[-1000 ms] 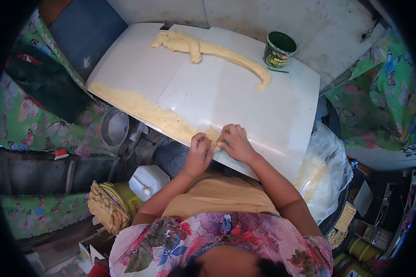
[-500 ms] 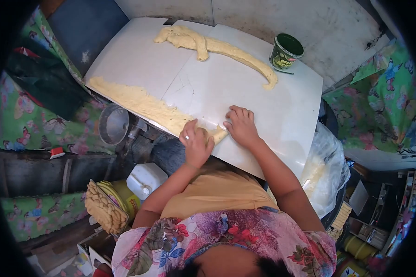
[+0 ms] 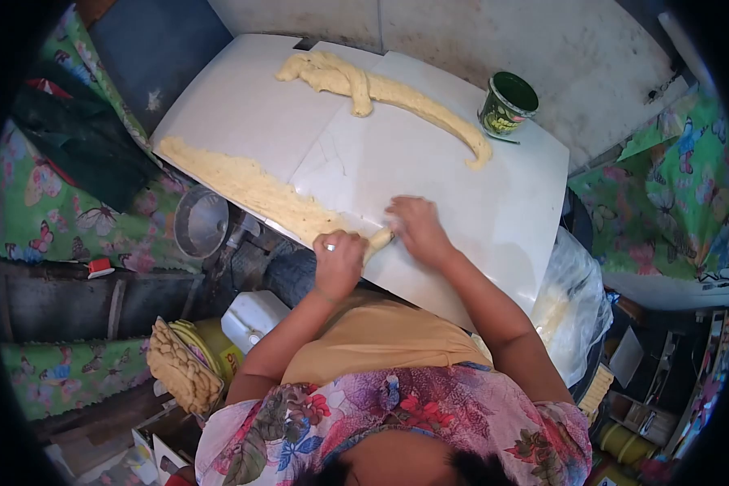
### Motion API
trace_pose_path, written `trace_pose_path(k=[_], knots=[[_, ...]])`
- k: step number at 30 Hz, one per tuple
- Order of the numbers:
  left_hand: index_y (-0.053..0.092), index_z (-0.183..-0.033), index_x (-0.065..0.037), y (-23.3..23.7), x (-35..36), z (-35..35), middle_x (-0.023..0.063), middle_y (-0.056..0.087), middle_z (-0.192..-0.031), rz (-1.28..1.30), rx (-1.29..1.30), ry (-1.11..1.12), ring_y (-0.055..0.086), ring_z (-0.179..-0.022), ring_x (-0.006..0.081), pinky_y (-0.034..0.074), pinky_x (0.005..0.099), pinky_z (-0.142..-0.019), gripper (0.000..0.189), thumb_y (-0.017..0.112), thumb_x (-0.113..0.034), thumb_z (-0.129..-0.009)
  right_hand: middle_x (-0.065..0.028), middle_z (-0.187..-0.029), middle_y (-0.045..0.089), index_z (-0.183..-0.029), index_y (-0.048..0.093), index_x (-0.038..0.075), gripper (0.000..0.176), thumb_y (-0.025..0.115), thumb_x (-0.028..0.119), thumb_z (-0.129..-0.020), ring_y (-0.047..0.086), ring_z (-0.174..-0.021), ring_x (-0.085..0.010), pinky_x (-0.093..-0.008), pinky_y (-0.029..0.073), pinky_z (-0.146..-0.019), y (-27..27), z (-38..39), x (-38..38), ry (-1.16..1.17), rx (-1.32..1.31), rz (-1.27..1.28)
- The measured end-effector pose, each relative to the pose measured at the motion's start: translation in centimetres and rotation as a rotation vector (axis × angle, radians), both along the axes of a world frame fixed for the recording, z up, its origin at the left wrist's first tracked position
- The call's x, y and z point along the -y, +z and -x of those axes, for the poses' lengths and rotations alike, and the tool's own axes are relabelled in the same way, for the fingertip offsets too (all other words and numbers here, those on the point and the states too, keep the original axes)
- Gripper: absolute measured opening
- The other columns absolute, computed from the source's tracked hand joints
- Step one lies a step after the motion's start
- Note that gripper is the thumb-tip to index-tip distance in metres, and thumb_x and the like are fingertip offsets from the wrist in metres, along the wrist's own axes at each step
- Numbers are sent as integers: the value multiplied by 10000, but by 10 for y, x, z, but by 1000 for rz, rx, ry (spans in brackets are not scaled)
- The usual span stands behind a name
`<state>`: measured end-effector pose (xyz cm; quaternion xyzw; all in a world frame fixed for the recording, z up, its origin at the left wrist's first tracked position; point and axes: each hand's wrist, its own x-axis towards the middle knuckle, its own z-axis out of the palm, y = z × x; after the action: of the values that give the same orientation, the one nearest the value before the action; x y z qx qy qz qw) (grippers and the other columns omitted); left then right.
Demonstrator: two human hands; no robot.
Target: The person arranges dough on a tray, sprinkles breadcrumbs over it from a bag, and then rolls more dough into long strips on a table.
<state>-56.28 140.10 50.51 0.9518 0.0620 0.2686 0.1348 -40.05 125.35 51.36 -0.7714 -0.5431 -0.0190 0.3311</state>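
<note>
A flattened strip of yellow dough (image 3: 251, 185) lies along the near left edge of the white table (image 3: 462, 190). Its right end is rolled up into a small thick piece (image 3: 379, 238) between my hands. My left hand (image 3: 338, 257), with a ring on one finger, is closed on the dough near that end. At the rolled end's right tip is my right hand (image 3: 417, 228), its fingers bent and partly blurred. Farther back on the table lies a long, thick dough rope (image 3: 413, 99), with a shorter piece crossing it.
A dark green bucket (image 3: 507, 105) stands at the table's back right. Beyond the left edge are a metal funnel-like bowl (image 3: 202, 220) and a white jerrycan (image 3: 251, 317). A clear plastic bag (image 3: 571, 304) hangs by the right edge.
My left hand has closed more tightly over the dough. The right end of the strip is now rolled up where it lay folded flat. My right hand's fingers have curled at its tip.
</note>
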Motion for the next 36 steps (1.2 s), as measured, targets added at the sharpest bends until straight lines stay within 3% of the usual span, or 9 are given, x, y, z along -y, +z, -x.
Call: trace_pose_path(k=[5, 10, 14, 18, 22, 25, 30, 34, 36], knots=[[618, -990, -99, 0, -1, 14, 41, 592, -1020, -11, -63, -76, 525, -993, 230, 299, 438, -909, 251, 706, -235, -798, -64, -1042, 566, -1051, 609, 115, 256, 633, 277, -855, 513, -1022, -264, -397, 365, -879, -4, 9, 8, 200, -142, 188], [629, -985, -128, -7, -12, 7, 33, 589, -1043, 152, 70, 236, 508, -1021, 230, 272, 446, -918, 252, 714, -271, -797, -60, -1058, 573, -1083, 599, 99, 272, 607, 267, -869, 522, -965, -264, -402, 361, -866, -7, -15, -21, -218, 168, 70], [621, -1000, -116, 5, -15, 15, 100, 562, -1108, -11, -118, -26, 462, -1089, 286, 256, 449, -931, 213, 680, -240, -838, -59, -1051, 574, -1161, 599, 115, 327, 602, 272, -874, 520, -970, -260, -400, 377, -874, -1, 8, -25, 241, 26, -193], [622, -1020, -127, -1, -28, 22, 74, 573, -1085, 54, -77, 45, 481, -1062, 263, 265, 447, -923, 248, 688, -267, -825, -46, -995, 565, -1129, 620, 151, 269, 578, 270, -892, 515, -979, -263, -394, 374, -868, 2, 10, -26, 192, 4, 230], [641, -1008, -151, 0, -36, 14, 12, 591, -1042, 116, 49, 260, 518, -1016, 211, 272, 442, -914, 263, 697, -307, -804, -64, -1077, 577, -1154, 611, 140, 286, 568, 257, -896, 515, -995, -266, -409, 367, -881, 1, -6, -45, -184, 61, 53], [642, -996, -129, 2, -35, 14, 64, 574, -1074, 23, -10, 111, 479, -1073, 257, 253, 452, -929, 230, 680, -274, -822, -83, -1103, 580, -1194, 597, 129, 332, 572, 264, -891, 522, -990, -270, -402, 375, -875, 3, 3, -51, 111, 107, -158], [635, -985, -129, 0, -50, 23, 58, 575, -1064, -3, -66, 116, 477, -1075, 253, 253, 460, -939, 223, 678, -276, -823, -101, -1166, 581, -1238, 611, 222, 362, 584, 287, -883, 518, -1002, -264, -385, 380, -859, 9, 3, -55, 188, 42, 395], [645, -1017, -161, 1, -59, 9, -12, 587, -1018, 61, 68, 342, 523, -985, 187, 269, 464, -930, 281, 704, -321, -794, -84, -1100, 589, -1272, 589, 204, 397, 536, 359, -910, 517, -986, -247, -415, 358, -876, 6, -19, -73, -211, 162, 151], [649, -1042, -152, 1, -63, 4, -13, 588, -1016, 34, 66, 245, 517, -996, 192, 258, 463, -934, 297, 706, -308, -796, -81, -1103, 592, -1268, 588, 206, 392, 529, 365, -915, 522, -981, -244, -414, 363, -882, 10, -9, -76, -17, 225, 68]])
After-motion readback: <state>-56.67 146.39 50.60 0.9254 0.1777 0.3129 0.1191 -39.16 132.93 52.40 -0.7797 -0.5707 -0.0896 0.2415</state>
